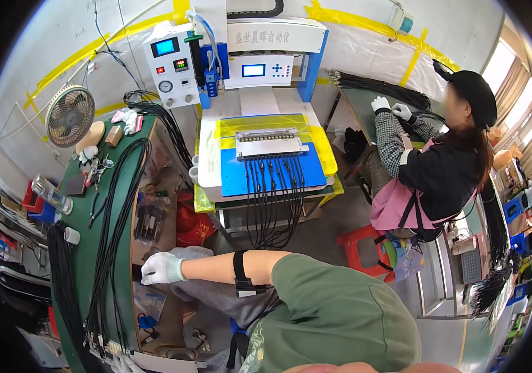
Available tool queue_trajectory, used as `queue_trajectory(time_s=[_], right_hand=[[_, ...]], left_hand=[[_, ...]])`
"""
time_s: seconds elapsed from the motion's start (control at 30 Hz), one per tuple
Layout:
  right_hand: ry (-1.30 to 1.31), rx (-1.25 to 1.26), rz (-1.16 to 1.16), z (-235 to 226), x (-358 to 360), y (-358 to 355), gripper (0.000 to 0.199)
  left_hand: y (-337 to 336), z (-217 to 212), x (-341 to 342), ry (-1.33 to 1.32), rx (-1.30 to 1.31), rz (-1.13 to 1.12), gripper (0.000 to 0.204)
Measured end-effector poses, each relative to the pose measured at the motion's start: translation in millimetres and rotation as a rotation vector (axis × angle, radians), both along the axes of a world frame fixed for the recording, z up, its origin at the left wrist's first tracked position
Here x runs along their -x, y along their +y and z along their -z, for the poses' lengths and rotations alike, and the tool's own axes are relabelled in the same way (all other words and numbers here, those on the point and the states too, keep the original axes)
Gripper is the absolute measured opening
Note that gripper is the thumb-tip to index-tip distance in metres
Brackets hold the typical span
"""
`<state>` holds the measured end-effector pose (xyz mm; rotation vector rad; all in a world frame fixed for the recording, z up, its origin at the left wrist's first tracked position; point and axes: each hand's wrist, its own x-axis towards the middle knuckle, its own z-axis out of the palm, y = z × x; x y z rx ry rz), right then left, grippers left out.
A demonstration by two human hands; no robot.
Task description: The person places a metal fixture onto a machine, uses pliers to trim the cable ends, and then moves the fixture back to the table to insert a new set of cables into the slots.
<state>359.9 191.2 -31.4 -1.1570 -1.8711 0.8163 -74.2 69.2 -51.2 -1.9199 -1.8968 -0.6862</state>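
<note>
My right hand (164,268), in a white glove with a light green cuff, is closed beside the inner edge of the green workbench (79,248). What it holds, if anything, is hidden. At the lower left rim, white glove fingers of my left hand (127,364) show in part next to the pale ends of a black cable bundle (112,248). The rest of that hand is cut off, so its grip is unclear. The cables run lengthwise over the bench. A second black cable bundle (64,286) lies along the bench's outer side.
Ahead stands a white and blue machine (272,118) bearing a metal fixture (271,143) with black cables hanging down. A fan (70,116), a clear bottle (52,194) and hand tools (96,171) are by the bench. At right a gloved co-worker (443,161) handles cables near a red stool (365,252).
</note>
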Motion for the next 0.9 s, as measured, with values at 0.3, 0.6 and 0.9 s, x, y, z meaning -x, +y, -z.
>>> queue_trajectory(time_s=[0.3,0.6,0.9], right_hand=[[-0.004,0.011,0.008,-3,-4,0,0.027],[-0.012,-0.011,-0.022,-3,6,0,0.027],[-0.052,-0.032,0.021,-1,2,0,0.029]], left_hand=[[9,2,5,-0.013,-0.071,0.146,0.025],[1,-2,-1,0.008,-0.092,0.135,0.028],[4,-6,-5,-0.021,-0.047,0.129,0.026]])
